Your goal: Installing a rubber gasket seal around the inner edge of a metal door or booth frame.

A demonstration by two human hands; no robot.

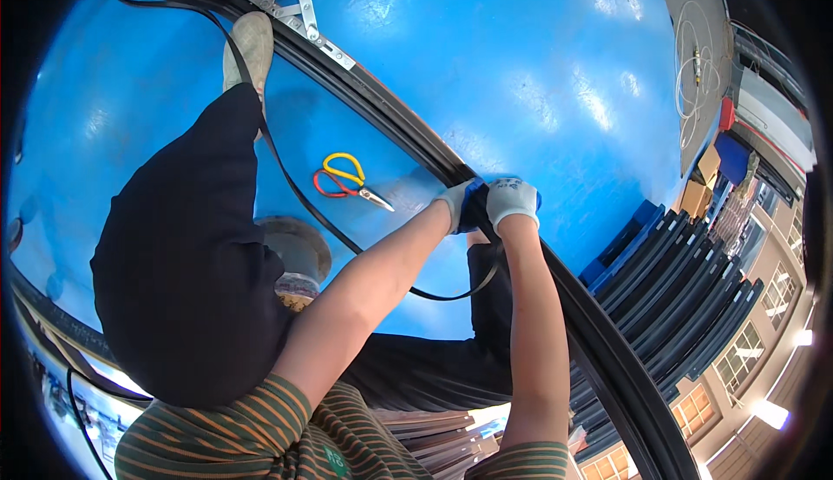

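A long black profile bar [382, 111] crosses from upper left to lower right. My left hand [462, 206], in a white and blue glove, is closed against the bar's near side. Beside it, my right hand [514, 201], gloved alike, curls over the bar with its fingertips largely hidden. From just below my hands a thin black flexible strip [299, 187] sags in a loop, then runs up past my leg toward the bar's upper left end. Scissors [354, 187] with one red and one yellow handle loop lie on the blue floor, left of my hands.
A silver metal hinge arm [311, 24] is attached to the bar's upper part. My shoe [249, 46] rests near it. Under me stands a round stool [299, 250]. Stacked black profiles [668, 280] are at right, with cardboard boxes [701, 185] and a coiled pale hose [697, 72] beyond.
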